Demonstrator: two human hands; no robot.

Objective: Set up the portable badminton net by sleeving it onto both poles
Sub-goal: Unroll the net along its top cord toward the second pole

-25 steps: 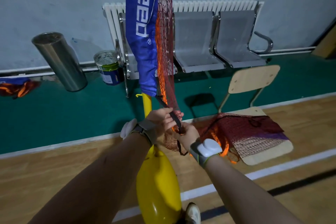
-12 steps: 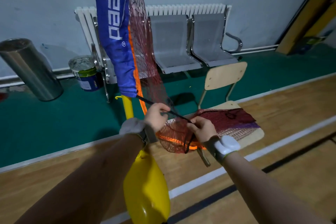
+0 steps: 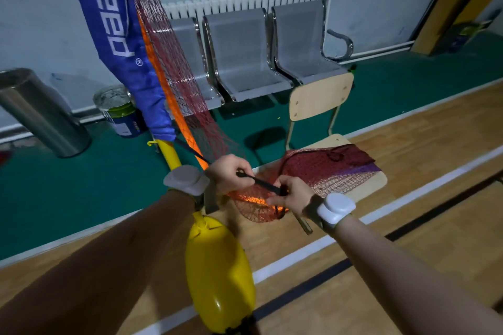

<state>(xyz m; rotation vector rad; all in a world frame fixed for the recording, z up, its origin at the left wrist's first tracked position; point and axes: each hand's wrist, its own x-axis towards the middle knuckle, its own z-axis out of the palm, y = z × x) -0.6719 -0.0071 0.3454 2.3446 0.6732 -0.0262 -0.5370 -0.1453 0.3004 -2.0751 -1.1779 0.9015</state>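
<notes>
Blue fabric sleeve (image 3: 130, 57) is sitting over the upper part of the yellow pole (image 3: 170, 153), which is rising at a slant from its yellow base (image 3: 220, 272) on the wooden court floor (image 3: 435, 158); I am therefore reading this first pole as already sleeved. The red net (image 3: 187, 76) is hanging from the sleeve's inner edge and running down to the right. Its loose remainder is lying heaped on the seat of a wooden chair (image 3: 321, 95), probably parked there so the mesh is staying off the floor and untangled. A black strap (image 3: 258, 181) is coming out near the sleeve's bottom end, beside the pole, and is stretching taut between both hands. The left hand (image 3: 228, 175) is pinching it between thumb and curled fingers, nearer the pole. The right hand (image 3: 290, 194) is gripping its free end with fingers closed, just above a bunched fold of mesh. I am judging that the strap is being held tight so that it can be tied or cinched at the pole, fixing the net's lower corner. No second pole is showing in my view, so I am taking the net's far end as not yet sleeved
</notes>
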